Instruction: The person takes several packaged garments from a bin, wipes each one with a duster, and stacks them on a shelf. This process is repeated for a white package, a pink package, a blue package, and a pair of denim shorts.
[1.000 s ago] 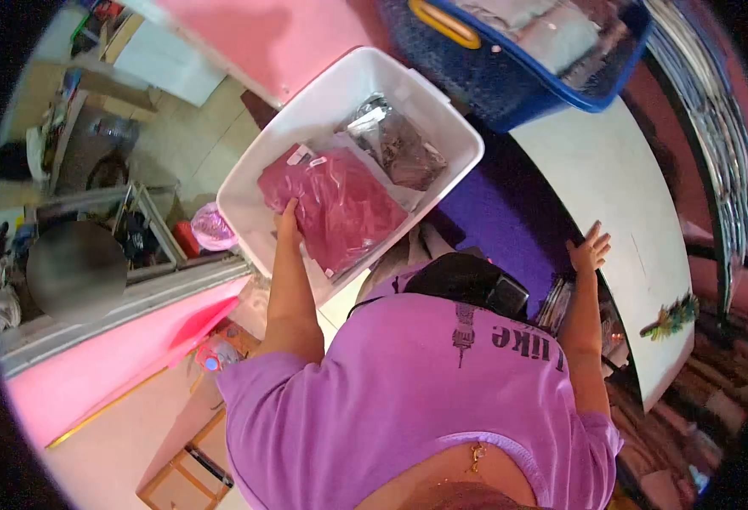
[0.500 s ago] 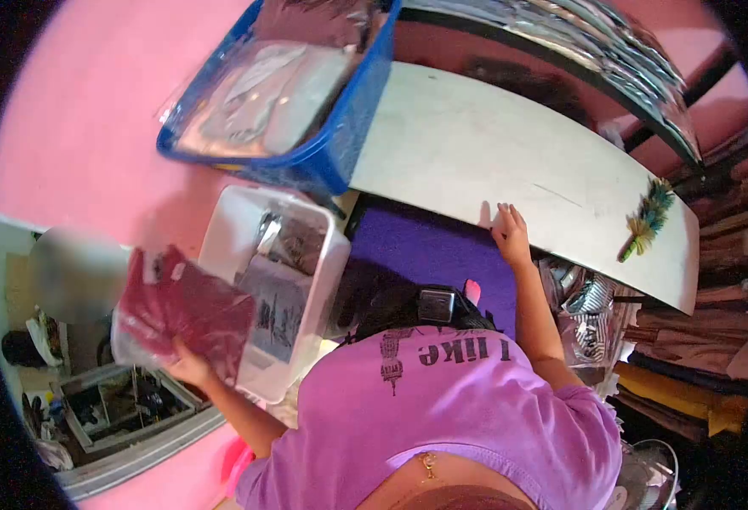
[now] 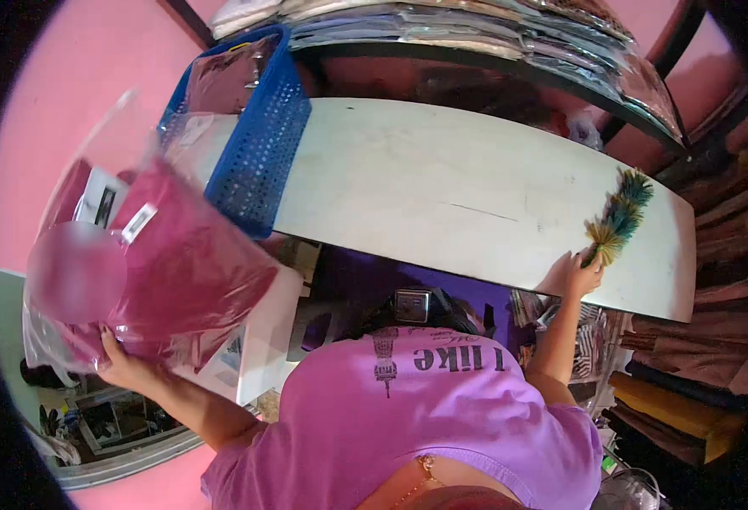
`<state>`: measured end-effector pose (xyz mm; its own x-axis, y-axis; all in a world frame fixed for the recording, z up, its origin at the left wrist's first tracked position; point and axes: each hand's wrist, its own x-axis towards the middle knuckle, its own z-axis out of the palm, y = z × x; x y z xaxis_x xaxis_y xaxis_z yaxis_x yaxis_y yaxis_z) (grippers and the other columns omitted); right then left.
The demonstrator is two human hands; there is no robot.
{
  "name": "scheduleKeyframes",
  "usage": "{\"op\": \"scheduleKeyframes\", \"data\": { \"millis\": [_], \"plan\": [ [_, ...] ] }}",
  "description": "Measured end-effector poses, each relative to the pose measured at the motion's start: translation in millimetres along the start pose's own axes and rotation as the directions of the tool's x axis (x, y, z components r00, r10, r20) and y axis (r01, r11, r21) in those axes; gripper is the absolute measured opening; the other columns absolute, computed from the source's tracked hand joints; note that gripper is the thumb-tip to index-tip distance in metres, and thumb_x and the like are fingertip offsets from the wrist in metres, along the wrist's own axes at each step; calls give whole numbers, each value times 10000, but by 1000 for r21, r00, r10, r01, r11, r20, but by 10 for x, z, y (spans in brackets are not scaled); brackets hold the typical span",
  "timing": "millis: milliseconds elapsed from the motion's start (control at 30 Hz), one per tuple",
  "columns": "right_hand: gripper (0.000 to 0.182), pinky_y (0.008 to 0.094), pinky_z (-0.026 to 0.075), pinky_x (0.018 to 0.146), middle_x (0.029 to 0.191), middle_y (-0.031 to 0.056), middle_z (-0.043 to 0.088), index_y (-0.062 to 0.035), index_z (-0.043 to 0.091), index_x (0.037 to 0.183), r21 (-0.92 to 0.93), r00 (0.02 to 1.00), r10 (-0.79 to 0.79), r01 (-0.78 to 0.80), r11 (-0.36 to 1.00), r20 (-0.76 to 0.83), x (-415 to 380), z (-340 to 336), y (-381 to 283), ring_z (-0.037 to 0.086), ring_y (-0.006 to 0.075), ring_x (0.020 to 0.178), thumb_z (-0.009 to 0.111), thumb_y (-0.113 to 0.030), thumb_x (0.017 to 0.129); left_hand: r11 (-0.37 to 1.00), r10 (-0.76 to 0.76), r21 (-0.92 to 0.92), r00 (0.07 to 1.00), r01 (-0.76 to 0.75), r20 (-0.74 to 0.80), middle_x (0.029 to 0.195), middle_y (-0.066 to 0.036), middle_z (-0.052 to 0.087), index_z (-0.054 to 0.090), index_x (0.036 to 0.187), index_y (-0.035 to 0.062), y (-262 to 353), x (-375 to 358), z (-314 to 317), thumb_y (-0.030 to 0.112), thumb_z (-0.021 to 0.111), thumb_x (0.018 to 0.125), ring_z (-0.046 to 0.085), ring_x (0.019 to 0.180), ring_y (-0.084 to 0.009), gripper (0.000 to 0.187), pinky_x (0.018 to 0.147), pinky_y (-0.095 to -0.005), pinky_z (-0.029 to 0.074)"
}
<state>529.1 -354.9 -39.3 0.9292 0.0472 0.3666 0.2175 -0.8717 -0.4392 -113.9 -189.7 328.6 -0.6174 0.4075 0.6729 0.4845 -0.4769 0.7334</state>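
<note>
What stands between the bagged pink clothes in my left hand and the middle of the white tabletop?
The blue basket, at the left end of the white tabletop, stands between its middle and the bagged pink clothes. Nothing visible separates your left hand from the clothes' bag.

The only view comes from a camera on the person's head, looking steeply down and forward over their own chest. The purple shirt [image 3: 425, 399] fills the bottom middle, close to the lens, with both arms reaching up and outward from it. The left hand [image 3: 127, 367] and the right hand [image 3: 585, 276] lie toward opposite sides. The white table [image 3: 408, 187] crosses the middle at arm's reach, and the shelf of wrapped clothes [image 3: 476, 38] sits farther off at the top. The wide lens bends straight edges into curves and leaves dark corners around a rounded picture.
</note>
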Motion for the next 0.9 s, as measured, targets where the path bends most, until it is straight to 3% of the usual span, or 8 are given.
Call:
{"op": "scheduleKeyframes", "data": {
  "millis": [133,200,267,433,567,733,833,900],
  "plan": [
    [496,475,413,825,1179,153,505,-167,470,1235,63,992,-120,118,991,32,28,83,176,480,378,1004,598,-280,769,986,-110,-104,981,127,159,874,-129,587,532,1015,-71,237,-505,895,65,619,748,575,714,-202,312,652,-315,476],
    [473,460,412,821,1166,137,516,-133,484,1221,61,992,-123,121,991,34,12,16,110,484,357,1003,588,-263,778,893,-322,-200,883,403,342,842,-108,577,529,995,-33,431,-906,1457,68,630,741,569,610,-166,291,468,-255,447],
    [462,459,408,816,1148,129,523,-135,492,1216,100,994,-113,111,989,12,-2,3,111,492,351,980,587,-236,775,788,-380,-328,831,521,405,896,-81,586,533,1020,5,561,-1365,1949,31,610,748,587,728,-173,284,608,-290,487],
    [471,461,403,812,1124,130,530,-136,490,1221,127,992,-128,128,984,-2,-10,-29,111,499,354,951,580,-207,764,87,-541,-252,258,964,801,1096,-89,571,513,1129,37,-57,-2432,2597,225,541,839,558,986,-224,347,891,-402,433],
    [489,466,398,814,1111,148,533,-112,483,1224,164,987,-160,159,974,-6,3,-40,116,494,366,949,579,-182,750,-83,-868,395,-261,915,422,1100,-42,556,464,1211,93,-1201,-3532,2468,374,570,829,529,990,-182,486,834,-398,404],
    [474,401,456,698,988,156,569,-48,457,1223,250,974,-228,223,942,-12,204,115,430,561,305,764,538,-119,762,31,-810,446,-239,895,536,1158,-39,449,417,1241,131,-2297,-3545,1851,539,612,752,488,992,-188,667,797,-353,415],
    [285,217,346,373,730,30,507,-61,496,1114,667,762,79,-607,432,642,308,79,624,415,80,448,475,-165,850,-48,-890,367,-207,929,407,1224,-89,408,398,1261,112,-2266,-3079,1907,451,636,768,461,1062,-203,644,865,-347,434],
    [257,218,336,361,711,27,507,-64,507,1086,638,750,97,-616,463,654,180,-415,55,406,75,441,457,-194,870,-42,-883,374,-209,927,420,1206,-111,415,404,1254,104,-2311,-2947,1907,387,644,787,464,1054,-196,597,865,-338,440]
  ]
}}
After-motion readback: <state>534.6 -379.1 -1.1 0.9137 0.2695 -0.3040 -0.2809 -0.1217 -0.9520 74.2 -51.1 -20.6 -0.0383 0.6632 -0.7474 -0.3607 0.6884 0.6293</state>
